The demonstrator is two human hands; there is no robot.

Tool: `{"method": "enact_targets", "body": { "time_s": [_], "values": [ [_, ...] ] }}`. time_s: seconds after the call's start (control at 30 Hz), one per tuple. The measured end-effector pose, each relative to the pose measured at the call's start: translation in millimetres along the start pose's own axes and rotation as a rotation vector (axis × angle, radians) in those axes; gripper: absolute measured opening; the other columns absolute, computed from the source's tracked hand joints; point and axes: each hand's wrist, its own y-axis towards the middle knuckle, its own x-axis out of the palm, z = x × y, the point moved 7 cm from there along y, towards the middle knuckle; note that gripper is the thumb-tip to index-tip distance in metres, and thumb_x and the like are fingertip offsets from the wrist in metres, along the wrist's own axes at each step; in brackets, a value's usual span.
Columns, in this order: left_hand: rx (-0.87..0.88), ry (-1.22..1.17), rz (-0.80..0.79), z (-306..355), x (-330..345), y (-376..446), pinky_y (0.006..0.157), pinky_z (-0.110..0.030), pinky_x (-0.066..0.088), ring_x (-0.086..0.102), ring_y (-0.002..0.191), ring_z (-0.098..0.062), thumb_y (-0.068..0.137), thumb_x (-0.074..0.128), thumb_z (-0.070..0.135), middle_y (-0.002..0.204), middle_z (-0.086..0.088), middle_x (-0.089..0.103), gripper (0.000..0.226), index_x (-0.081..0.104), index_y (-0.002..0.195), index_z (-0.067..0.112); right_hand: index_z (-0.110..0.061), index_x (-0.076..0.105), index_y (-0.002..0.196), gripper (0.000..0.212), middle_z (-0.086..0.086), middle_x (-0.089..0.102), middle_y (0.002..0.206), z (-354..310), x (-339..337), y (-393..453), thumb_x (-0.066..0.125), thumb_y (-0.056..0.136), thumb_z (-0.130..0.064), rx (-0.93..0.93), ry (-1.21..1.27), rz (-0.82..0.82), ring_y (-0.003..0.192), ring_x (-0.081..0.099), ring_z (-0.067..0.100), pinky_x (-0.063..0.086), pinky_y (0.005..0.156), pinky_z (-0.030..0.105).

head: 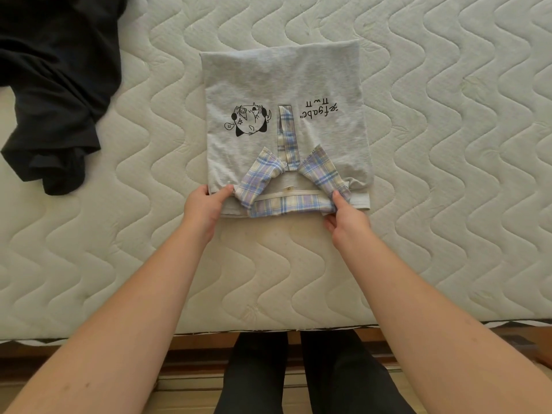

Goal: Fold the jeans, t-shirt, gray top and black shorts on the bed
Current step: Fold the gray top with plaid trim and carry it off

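The gray top (283, 82) lies flat in the middle of the bed as a folded rectangle, its plaid collar toward me, a cartoon print and lettering upside down on it. My left hand (206, 209) pinches the near left edge of the gray top beside the collar. My right hand (348, 218) grips the near right end of the plaid collar. The black shorts (50, 94) lie crumpled at the far left of the bed, apart from both hands. Jeans and t-shirt are not in view.
The white quilted mattress (448, 174) stretches to every side of the top. Its near edge (268, 328) runs just in front of my legs in dark trousers, with a wooden floor below.
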Motion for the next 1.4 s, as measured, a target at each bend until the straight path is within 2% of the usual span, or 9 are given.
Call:
{"method": "enact_targets", "body": {
  "time_s": [0.2, 0.33, 0.47, 0.7, 0.9, 1.03, 1.17, 1.27, 1.4],
  "values": [
    [-0.111, -0.238, -0.105, -15.3, 9.7, -3.0, 0.063, -0.027, 0.058, 0.071, 0.083, -0.013, 0.091, 0.070, 0.023, 0.096, 0.001, 0.074, 0.020, 0.065, 0.110, 0.017, -0.006, 0.064, 0.116, 0.038, 0.006, 0.069, 0.108, -8.8, 5.3, -4.8, 0.078, 0.083, -0.020, -0.119, 0.121, 0.023, 0.098, 0.067, 0.022, 0.053, 0.094, 0.037],
    [-0.161, -0.319, -0.144, -21.4, 17.2, -3.4, 0.061, -0.025, 0.058, 0.073, 0.082, -0.011, 0.090, 0.072, 0.024, 0.094, 0.002, 0.076, 0.018, 0.067, 0.106, 0.019, -0.014, 0.063, 0.097, 0.012, 0.003, 0.069, 0.098, -8.9, 19.7, -5.6, 0.072, 0.089, -0.015, -0.013, 0.314, -0.124, 0.083, 0.067, 0.016, 0.058, 0.075, 0.033],
    [-0.198, -0.405, -0.100, -25.3, 22.5, -4.3, 0.067, -0.029, 0.060, 0.070, 0.083, -0.014, 0.092, 0.068, 0.017, 0.097, -0.002, 0.073, 0.018, 0.064, 0.110, 0.016, -0.011, 0.061, 0.112, 0.025, 0.006, 0.068, 0.107, -9.5, 13.6, -1.4, 0.070, 0.090, -0.016, -0.062, 0.264, -0.111, 0.092, 0.067, 0.020, 0.056, 0.088, 0.039],
    [-0.235, -0.390, -0.075, -59.1, 51.7, -44.1, 0.073, -0.029, 0.056, 0.069, 0.088, -0.015, 0.091, 0.069, 0.018, 0.102, -0.001, 0.072, 0.021, 0.064, 0.111, 0.019, -0.015, 0.062, 0.090, 0.011, 0.002, 0.068, 0.091, -15.8, -25.9, 5.2, 0.070, 0.089, -0.008, -0.191, 0.272, -0.053, 0.081, 0.067, 0.016, 0.056, 0.087, 0.038],
    [-0.332, -0.373, -0.091, -96.3, 95.3, -90.4, 0.083, -0.034, 0.056, 0.070, 0.093, -0.018, 0.083, 0.078, 0.022, 0.106, -0.004, 0.072, 0.032, 0.063, 0.112, 0.016, -0.018, 0.063, 0.088, 0.011, 0.009, 0.069, 0.105, -42.8, -68.8, 15.6, 0.072, 0.088, -0.011, -0.307, 0.176, 0.007, 0.105, 0.067, 0.027, 0.053, 0.097, 0.043],
    [-0.417, -0.297, -0.138, -110.3, 139.2, -127.4, 0.095, -0.042, 0.054, 0.067, 0.101, -0.024, 0.077, 0.084, 0.027, 0.108, -0.005, 0.070, 0.032, 0.060, 0.096, 0.017, -0.017, 0.065, 0.092, 0.009, 0.010, 0.070, 0.106, -75.5, -100.1, 24.4, 0.073, 0.087, -0.016, -0.379, 0.087, 0.053, 0.104, 0.067, 0.027, 0.053, 0.097, 0.045],
    [-0.504, -0.294, -0.195, -108.6, 195.6, -161.8, 0.085, -0.038, 0.056, 0.067, 0.090, -0.020, 0.072, 0.087, 0.028, 0.098, -0.001, 0.067, 0.039, 0.055, 0.091, 0.017, -0.013, 0.063, 0.101, 0.015, 0.011, 0.069, 0.104, -114.3, -125.2, 34.7, 0.071, 0.089, -0.016, -0.465, 0.001, 0.094, 0.098, 0.067, 0.025, 0.056, 0.090, 0.040],
    [-0.568, -0.293, -0.236, -107.4, 236.7, -181.6, 0.090, -0.039, 0.055, 0.066, 0.096, -0.023, 0.073, 0.087, 0.030, 0.106, -0.005, 0.066, 0.049, 0.056, 0.105, 0.012, -0.014, 0.061, 0.103, 0.016, 0.003, 0.066, 0.096, -146.5, -138.2, 42.0, 0.070, 0.089, -0.015, -0.571, -0.062, 0.109, 0.092, 0.061, 0.018, 0.052, 0.078, 0.028],
    [-0.658, -0.051, -0.404, -104.3, 258.8, -205.0, 0.076, -0.031, 0.055, 0.066, 0.089, -0.022, 0.090, 0.069, 0.038, 0.104, -0.005, 0.068, 0.036, 0.060, 0.115, 0.014, -0.005, 0.056, 0.129, 0.042, 0.002, 0.061, 0.107, -164.8, -147.0, 56.4, 0.068, 0.090, -0.013, -0.594, -0.278, 0.056, 0.106, 0.061, 0.023, 0.048, 0.090, 0.031]
  ]
}}
